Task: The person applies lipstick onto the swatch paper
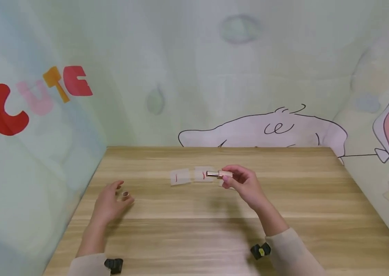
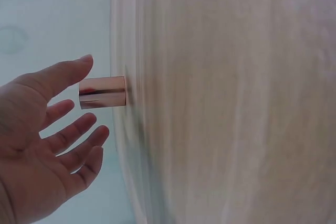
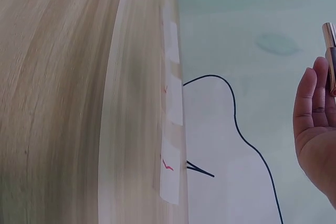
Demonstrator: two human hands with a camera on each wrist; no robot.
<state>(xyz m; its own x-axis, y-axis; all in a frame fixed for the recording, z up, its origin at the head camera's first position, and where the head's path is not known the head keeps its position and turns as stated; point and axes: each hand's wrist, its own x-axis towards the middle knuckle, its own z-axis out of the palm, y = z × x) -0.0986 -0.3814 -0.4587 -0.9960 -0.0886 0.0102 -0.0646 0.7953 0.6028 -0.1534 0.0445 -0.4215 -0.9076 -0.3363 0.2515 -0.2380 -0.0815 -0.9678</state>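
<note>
My right hand (image 1: 246, 186) pinches a lipstick tube (image 1: 219, 174) above the table, its shiny metal end pointing left. In the right wrist view the tube (image 3: 329, 35) is cut off by the frame edge, with a bit of red at its lower end. A shiny rose-gold lipstick cap (image 2: 103, 93) stands upright on the table, its dark opening showing from above. Around it, my left hand (image 1: 109, 203) has thumb and fingers spread apart. Two white paper pieces, one at left (image 1: 180, 177) and one in the middle (image 1: 199, 178), bear red strokes.
Partly behind the right hand lies a third paper piece (image 1: 226, 184). The wooden table (image 1: 180, 237) meets a printed backdrop (image 1: 139, 115) along its far and side edges. Black wrist devices, left (image 1: 113, 265) and right (image 1: 260, 251), sit by the sleeves.
</note>
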